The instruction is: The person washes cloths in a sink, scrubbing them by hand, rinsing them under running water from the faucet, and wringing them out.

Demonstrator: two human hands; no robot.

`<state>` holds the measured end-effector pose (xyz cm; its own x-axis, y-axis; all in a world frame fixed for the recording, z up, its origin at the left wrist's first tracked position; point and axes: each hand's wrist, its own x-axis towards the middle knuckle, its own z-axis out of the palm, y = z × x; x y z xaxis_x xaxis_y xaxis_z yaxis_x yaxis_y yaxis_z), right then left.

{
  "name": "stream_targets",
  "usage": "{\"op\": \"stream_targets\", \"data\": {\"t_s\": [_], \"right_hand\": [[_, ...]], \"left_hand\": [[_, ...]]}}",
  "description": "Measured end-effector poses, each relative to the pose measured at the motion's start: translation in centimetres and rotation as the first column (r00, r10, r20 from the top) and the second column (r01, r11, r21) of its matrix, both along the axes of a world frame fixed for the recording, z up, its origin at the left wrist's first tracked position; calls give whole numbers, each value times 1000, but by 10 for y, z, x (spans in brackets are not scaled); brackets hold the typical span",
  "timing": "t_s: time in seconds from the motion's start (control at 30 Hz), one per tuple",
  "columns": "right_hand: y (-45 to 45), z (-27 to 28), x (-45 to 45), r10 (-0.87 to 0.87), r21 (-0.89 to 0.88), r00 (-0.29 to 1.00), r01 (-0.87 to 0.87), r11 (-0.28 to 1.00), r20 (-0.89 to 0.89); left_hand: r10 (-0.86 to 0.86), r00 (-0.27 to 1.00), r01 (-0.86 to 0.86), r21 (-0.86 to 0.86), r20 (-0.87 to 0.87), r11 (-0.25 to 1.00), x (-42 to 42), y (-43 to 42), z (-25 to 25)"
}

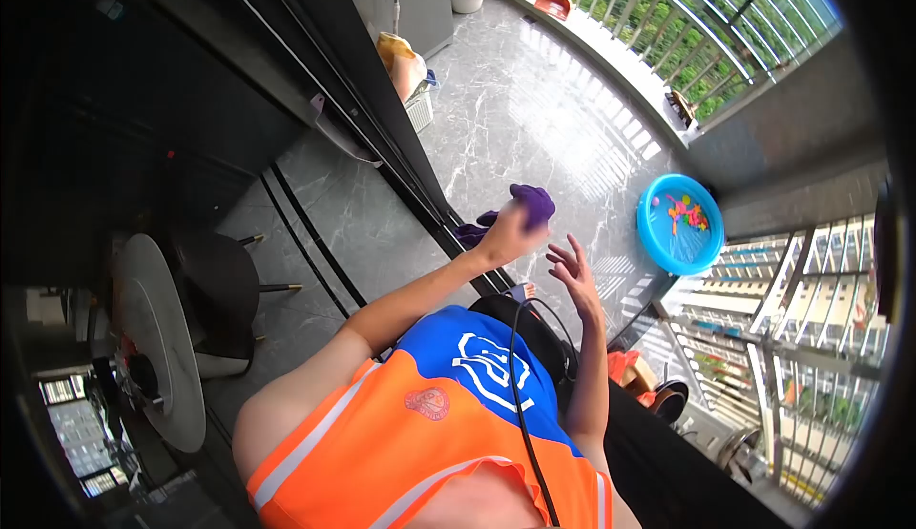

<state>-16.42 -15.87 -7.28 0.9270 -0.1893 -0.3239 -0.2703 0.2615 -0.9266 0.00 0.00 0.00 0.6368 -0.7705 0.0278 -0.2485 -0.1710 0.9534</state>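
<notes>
A bunched purple cloth [536, 207] is in the grip of my left hand [513, 236], in the middle of the view. Part of the cloth hangs out on the far side of the wrist, beside the dark door track. The fingers of that hand are blurred. My right hand [575, 276] is a short way to the right, held up with its fingers spread and nothing in them. It does not touch the cloth.
Grey marbled floor tiles [477, 100] lie beyond my hands. A blue round tub [643, 233] with colourful toys stands at the right. Railings [658, 19] edge the balcony. A dark sliding-door frame [405, 119] runs on the left, near a round table [157, 319] and chair [218, 290].
</notes>
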Motion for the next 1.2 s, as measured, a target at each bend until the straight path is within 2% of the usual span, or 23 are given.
{"op": "stream_targets", "data": {"t_s": [0.03, 0.07, 0.1, 0.2, 0.23, 0.3, 0.37, 0.4, 0.43, 0.5, 0.53, 0.57, 0.63, 0.7, 0.77, 0.83, 0.9, 0.97, 1.03, 1.1, 1.13, 1.17, 1.2], "right_hand": [[5, 12, 10, 58, -38, 993, -54, 998, 99], [10, 22, 23, 97, -83, 990, -89, 993, 99], [-77, 31, 106, 209, -204, 967, -178, 963, 145], [-93, -13, 161, 249, -114, 961, -236, 965, 119], [-94, -19, 171, 271, -71, 954, -264, 962, 125], [-134, -12, 229, 226, -142, 965, -207, 968, 136], [-166, -13, 272, 171, -421, 976, -99, 901, 136], [-179, -7, 290, 126, -423, 982, -56, 905, 139], [-193, 5, 310, 122, -425, 984, -58, 903, 126], [-228, 30, 353, 126, -749, 991, -57, 660, 36], [-249, 18, 371, 104, -821, 991, 13, 571, 87], [-266, 20, 391, 54, -819, 991, 71, 569, 123], [-300, 39, 439, -47, -815, 995, 99, 571, 88], [-339, 42, 485, -79, -859, 970, 241, 452, 231], [-377, 56, 529, -70, -904, 972, 233, 358, 223], [-403, 71, 579, -138, -819, 976, 214, 532, 166], [-425, 68, 628, -32, -880, 960, 266, 393, 276], [-444, 55, 678, 191, -933, 964, 111, 342, 184], [-464, 42, 735, 218, -872, 942, 127, 473, 255], [-495, 26, 801, 167, -648, 959, 22, 761, 229], [-513, 14, 839, 169, -731, 967, 24, 682, 190], [-532, 1, 873, 141, -606, 985, -51, 794, 101], [-548, 1, 907, 201, -618, 977, -117, 778, 69]], "left_hand": [[-11, 995, 8, 29, 98, 1000, 0, 5, 4], [15, 995, -9, -66, 94, 998, -1, 10, 5], [18, 997, -10, -109, 71, 994, 65, -67, 21], [-136, 990, 137, 172, -19, 976, 92, -77, 45], [-97, 987, 89, 65, 131, 994, 92, -80, 42], [30, 955, -87, 180, 294, 980, 130, -106, 53], [136, 930, -219, 217, 343, 951, 178, -125, 26], [197, 909, -308, 273, 367, 911, 202, -133, -2], [245, 899, -336, 211, 362, 918, 224, -143, -5], [249, 913, -360, 354, 323, 863, 274, -174, 10], [262, 909, -366, 318, 324, 875, 297, -191, -1], [254, 913, -341, 258, 320, 904, 323, -210, -16], [230, 898, -339, 257, 375, 905, 376, -251, 7], [250, 916, -317, 185, 314, 930, 427, -288, 18], [188, 900, -295, 234, 393, 926, 475, -324, 27], [181, 872, -274, 147, 454, 950, 527, -360, 36], [99, 829, -202, 129, 550, 971, 588, -395, 45], [-36, 793, -105, 195, 608, 975, 650, -429, 52], [-52, 780, -94, 198, 624, 976, 706, -468, 52], [-81, 794, -91, 249, 603, 964, 759, -506, 60], [-35, 787, -124, 214, 616, 969, 784, -522, 59], [-7, 797, -150, 208, 604, 967, 806, -533, 56], [65, 800, -225, 199, 596, 954, 833, -543, 61]]}}
